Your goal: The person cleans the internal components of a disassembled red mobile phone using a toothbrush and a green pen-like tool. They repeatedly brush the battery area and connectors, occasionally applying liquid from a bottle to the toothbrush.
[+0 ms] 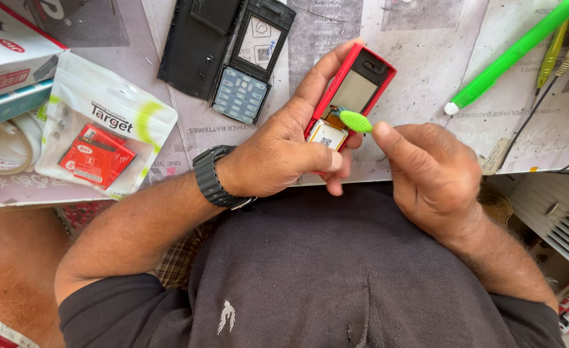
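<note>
Two hands work over one opened phone; the left hand (pixel 278 158), a black watch (pixel 215 177) on its wrist, wraps round a red phone shell (pixel 355 90) and holds it tilted above the table edge, thumb along the near side, fingers up the far side; the right hand (pixel 429 171) pinches a small green tool (pixel 354 120) between thumb and forefinger, its tip resting on the shell's middle, just above a white labelled part (pixel 326 135) near the lower end.

Judging by how things lie, the stripping down looks well advanced: the shell has no back cover and its inner frame shows bare; a black cover (pixel 197 45) lies flat on the newspaper-covered table (pixel 413 45), and touching it on the right lies a front panel (pixel 251 61) with a grey keypad and an empty screen window; so the outer parts seem already off; whether that panel belongs to this red phone I cannot tell.

What looks left is the work inside the shell, where the tool now touches; nothing has been put back.

Off to the left, well apart from the hands, a white pouch (pixel 104 125) holding a red battery appears unopened; beside it sit a box (pixel 7 48) and a tape roll (pixel 1 145); a long green pen-like tool (pixel 513 51) lies at upper right, untouched.
</note>
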